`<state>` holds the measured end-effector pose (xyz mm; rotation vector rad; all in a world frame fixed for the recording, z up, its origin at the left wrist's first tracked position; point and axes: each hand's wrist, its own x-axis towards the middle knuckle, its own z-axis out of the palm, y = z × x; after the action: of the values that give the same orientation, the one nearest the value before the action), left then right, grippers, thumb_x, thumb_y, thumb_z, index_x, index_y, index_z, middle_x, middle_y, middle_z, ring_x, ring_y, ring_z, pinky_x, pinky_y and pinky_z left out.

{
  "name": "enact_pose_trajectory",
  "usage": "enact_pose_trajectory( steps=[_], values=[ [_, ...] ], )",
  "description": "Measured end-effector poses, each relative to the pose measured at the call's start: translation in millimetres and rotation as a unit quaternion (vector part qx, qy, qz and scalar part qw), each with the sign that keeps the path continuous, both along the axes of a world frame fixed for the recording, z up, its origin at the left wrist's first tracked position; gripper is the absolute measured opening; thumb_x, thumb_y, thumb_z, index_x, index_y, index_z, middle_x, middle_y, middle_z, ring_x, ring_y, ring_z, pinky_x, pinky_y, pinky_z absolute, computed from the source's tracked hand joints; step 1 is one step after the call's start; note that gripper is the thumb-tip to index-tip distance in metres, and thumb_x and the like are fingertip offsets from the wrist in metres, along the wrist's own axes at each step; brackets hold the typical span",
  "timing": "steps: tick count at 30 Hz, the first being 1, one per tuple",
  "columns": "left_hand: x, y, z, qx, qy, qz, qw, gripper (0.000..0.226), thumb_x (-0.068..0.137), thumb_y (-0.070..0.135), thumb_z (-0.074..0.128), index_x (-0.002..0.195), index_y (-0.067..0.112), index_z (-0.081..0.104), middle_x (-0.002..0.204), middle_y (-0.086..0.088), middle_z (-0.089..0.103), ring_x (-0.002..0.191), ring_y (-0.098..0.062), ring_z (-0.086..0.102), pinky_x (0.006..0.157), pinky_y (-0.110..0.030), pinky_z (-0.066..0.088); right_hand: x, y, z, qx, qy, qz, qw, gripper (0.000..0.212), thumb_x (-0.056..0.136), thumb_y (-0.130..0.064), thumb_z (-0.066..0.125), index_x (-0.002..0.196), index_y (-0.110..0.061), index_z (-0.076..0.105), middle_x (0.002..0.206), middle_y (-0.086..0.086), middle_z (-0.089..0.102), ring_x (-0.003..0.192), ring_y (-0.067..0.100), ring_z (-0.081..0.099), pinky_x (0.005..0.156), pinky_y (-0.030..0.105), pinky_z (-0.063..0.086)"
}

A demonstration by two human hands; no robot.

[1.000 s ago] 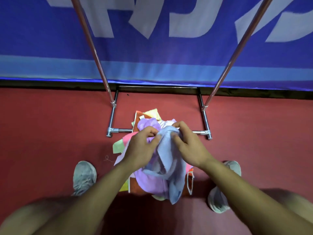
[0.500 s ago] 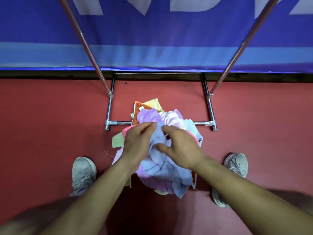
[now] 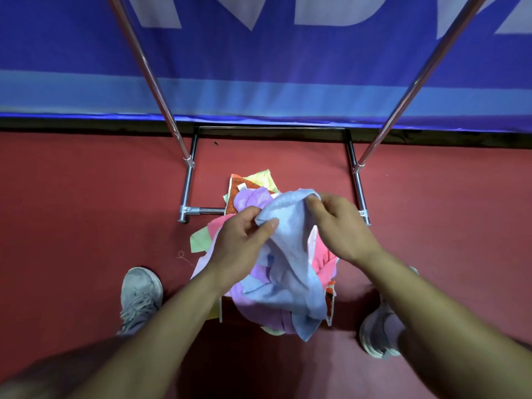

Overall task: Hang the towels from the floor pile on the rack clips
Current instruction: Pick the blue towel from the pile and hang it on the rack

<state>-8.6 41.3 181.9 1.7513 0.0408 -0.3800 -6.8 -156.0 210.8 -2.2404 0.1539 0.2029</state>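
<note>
A light blue towel (image 3: 290,254) hangs between my two hands above the floor pile (image 3: 253,197) of purple, pink, orange and yellow-green towels. My left hand (image 3: 241,243) pinches the towel's top edge with thumb and fingers. My right hand (image 3: 339,226) grips the same edge further right. The towel's lower part drapes down over the pile. The metal rack's base (image 3: 187,197) frames the pile, and its two uprights (image 3: 155,82) rise out of view. No clips are visible.
Red carpet floor (image 3: 86,211) all around. A blue banner wall (image 3: 259,67) stands behind the rack. My grey shoes stand left (image 3: 139,295) and right (image 3: 377,332) of the pile. A small thread loop (image 3: 182,256) lies on the carpet.
Both hands have moved apart along the blue towel's edge and lifted it a little, spreading it. The view has tilted slightly downward.
</note>
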Motion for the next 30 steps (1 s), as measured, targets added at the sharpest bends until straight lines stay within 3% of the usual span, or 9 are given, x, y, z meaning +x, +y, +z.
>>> enact_pose_trajectory(
  steps=[2,4,6,9,14,16,19,22,30],
  values=[
    [2,-3,4,0.000,-0.013,-0.004,1.000,0.036,0.087,0.046,0.063,0.098,0.012,0.062,0.090,-0.022,0.071,0.081,-0.035,0.066,0.081,-0.058,0.054,-2,-2,-2,-0.064,0.032,0.029,0.997,0.037,0.098,-0.042,0.046,0.084,-0.011,0.060,0.067,0.005,0.061,0.070,0.028,0.057,0.071,0.046,0.051],
    [1,-8,6,0.016,-0.037,-0.006,0.999,0.022,0.094,0.036,0.063,0.091,0.015,0.057,0.069,-0.005,0.062,0.065,-0.015,0.054,0.065,-0.040,0.049,-5,0,-4,-0.067,0.042,0.049,0.996,0.011,0.090,-0.031,0.060,0.097,-0.023,0.061,0.084,-0.007,0.069,0.083,0.021,0.066,0.076,0.040,0.054],
    [-2,-11,6,0.059,-0.063,-0.015,0.996,0.022,0.098,0.026,0.063,0.080,0.020,0.053,0.057,0.006,0.044,0.054,-0.007,0.038,0.052,-0.026,0.033,-8,4,-1,0.057,0.050,0.062,0.995,0.042,0.085,-0.018,0.069,0.122,-0.032,0.054,0.111,-0.011,0.066,0.100,0.011,0.065,0.081,0.026,0.054],
    [-1,-8,4,0.096,-0.091,-0.023,0.991,0.029,0.096,0.031,0.062,0.073,0.017,0.053,0.056,-0.001,0.040,0.054,-0.010,0.035,0.051,-0.033,0.033,-9,10,-6,0.110,0.017,0.139,0.984,0.053,0.087,-0.013,0.070,0.135,-0.031,0.054,0.128,-0.013,0.062,0.118,0.006,0.058,0.097,0.019,0.047],
    [-1,0,9,0.128,-0.088,-0.046,0.987,0.019,0.094,0.039,0.058,0.084,0.025,0.064,0.072,-0.001,0.064,0.069,-0.017,0.059,0.067,-0.041,0.048,-4,15,-12,0.095,-0.005,0.109,0.989,0.008,0.090,-0.024,0.070,0.094,-0.020,0.064,0.083,-0.009,0.067,0.074,0.007,0.060,0.072,0.035,0.051],
    [-4,2,11,0.129,-0.063,-0.056,0.988,0.016,0.089,0.045,0.057,0.098,0.033,0.062,0.082,0.000,0.071,0.080,-0.020,0.066,0.074,-0.041,0.052,-2,11,-10,0.073,-0.016,0.099,0.992,0.017,0.091,-0.023,0.071,0.080,-0.020,0.058,0.067,-0.010,0.055,0.059,0.005,0.046,0.061,0.029,0.040],
    [-5,8,8,0.167,-0.040,-0.070,0.983,0.022,0.087,0.037,0.069,0.106,0.036,0.057,0.088,0.005,0.072,0.084,-0.016,0.067,0.074,-0.037,0.052,1,5,1,0.070,-0.076,0.076,0.992,0.014,0.093,-0.023,0.069,0.082,-0.021,0.059,0.071,-0.006,0.060,0.066,0.014,0.054,0.064,0.033,0.045],
    [-4,18,2,0.240,-0.078,-0.092,0.963,0.020,0.088,0.042,0.066,0.088,0.022,0.062,0.078,0.002,0.064,0.076,-0.019,0.058,0.072,-0.042,0.049,8,-8,11,0.112,-0.128,-0.011,0.985,0.011,0.096,-0.015,0.064,0.087,-0.012,0.058,0.074,-0.005,0.059,0.065,0.009,0.052,0.062,0.025,0.044],
    [7,28,-2,0.200,-0.055,-0.029,0.978,0.031,0.084,0.046,0.064,0.069,0.019,0.061,0.055,0.005,0.048,0.057,-0.015,0.042,0.060,-0.039,0.041,20,-46,12,0.081,-0.125,-0.215,0.965,0.018,0.092,-0.024,0.064,0.080,-0.012,0.062,0.064,-0.007,0.055,0.054,0.005,0.045,0.053,0.025,0.042]
  ],
)
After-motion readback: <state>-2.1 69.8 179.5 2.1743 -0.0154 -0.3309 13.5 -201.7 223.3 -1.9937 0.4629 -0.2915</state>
